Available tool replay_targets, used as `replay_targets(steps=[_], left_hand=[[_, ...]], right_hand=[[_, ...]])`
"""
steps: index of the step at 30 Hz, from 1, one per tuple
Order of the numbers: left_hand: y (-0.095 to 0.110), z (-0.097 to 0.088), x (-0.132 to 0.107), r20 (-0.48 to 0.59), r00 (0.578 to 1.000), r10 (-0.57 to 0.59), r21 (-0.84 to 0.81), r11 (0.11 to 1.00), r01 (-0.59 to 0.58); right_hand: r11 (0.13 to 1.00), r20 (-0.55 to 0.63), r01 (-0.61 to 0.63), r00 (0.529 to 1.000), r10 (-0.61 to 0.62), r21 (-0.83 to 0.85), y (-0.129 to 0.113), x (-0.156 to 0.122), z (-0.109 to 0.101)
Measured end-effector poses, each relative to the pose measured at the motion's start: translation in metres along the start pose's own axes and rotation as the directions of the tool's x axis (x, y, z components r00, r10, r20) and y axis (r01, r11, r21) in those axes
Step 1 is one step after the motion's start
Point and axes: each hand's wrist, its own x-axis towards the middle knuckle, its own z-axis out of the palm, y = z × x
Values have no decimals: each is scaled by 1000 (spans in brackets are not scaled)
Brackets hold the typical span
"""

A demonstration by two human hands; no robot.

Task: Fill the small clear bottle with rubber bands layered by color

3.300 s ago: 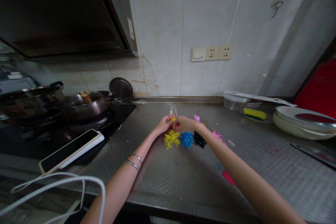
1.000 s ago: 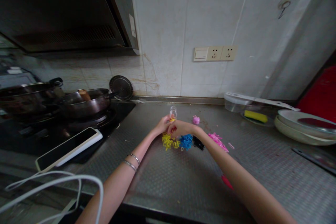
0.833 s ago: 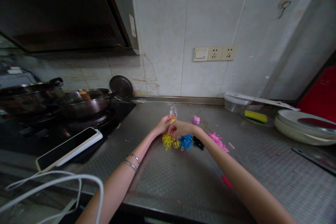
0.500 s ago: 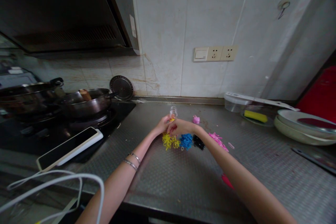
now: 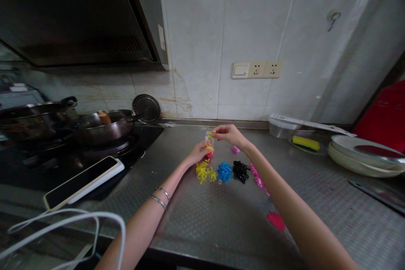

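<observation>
My left hand (image 5: 198, 153) is closed round a small clear bottle (image 5: 209, 141) held upright on the steel counter (image 5: 221, 219). My right hand (image 5: 228, 133) is above the bottle's mouth, fingers pinched on a yellow rubber band (image 5: 211, 134). In front of the bottle lie small heaps of bands: yellow (image 5: 204, 171), blue (image 5: 224, 171), black (image 5: 240, 170) and pink (image 5: 257, 178). A small pink piece (image 5: 235, 149) lies behind my right wrist.
A stove with two pans (image 5: 101, 125) is at the left, with a phone (image 5: 82, 181) and a white cable (image 5: 63, 223) near it. A clear box (image 5: 281, 125), a yellow sponge (image 5: 305, 142) and stacked plates (image 5: 363, 156) stand at the right. A red piece (image 5: 276, 220) lies under my right forearm.
My right hand rose from the yellow heap to the bottle's mouth with a yellow band. The left hand kept hold of the bottle. The camera tilted slightly.
</observation>
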Motion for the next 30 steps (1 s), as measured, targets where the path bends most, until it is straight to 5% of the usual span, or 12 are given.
replay_targets(steps=[6,16,30], left_hand=[[-12,0,3,-22,1000,-1,-41,999,0],[-7,1,2,5,1000,-8,-22,1000,9],[-22,0,6,-8,1000,1,-29,1000,-1]], right_hand=[[991,-217,37,974,-64,-127,12,21,-4],[882,-114,97,979,-167,-461,9,29,4],[798,-42,134,980,-195,-587,14,25,2]])
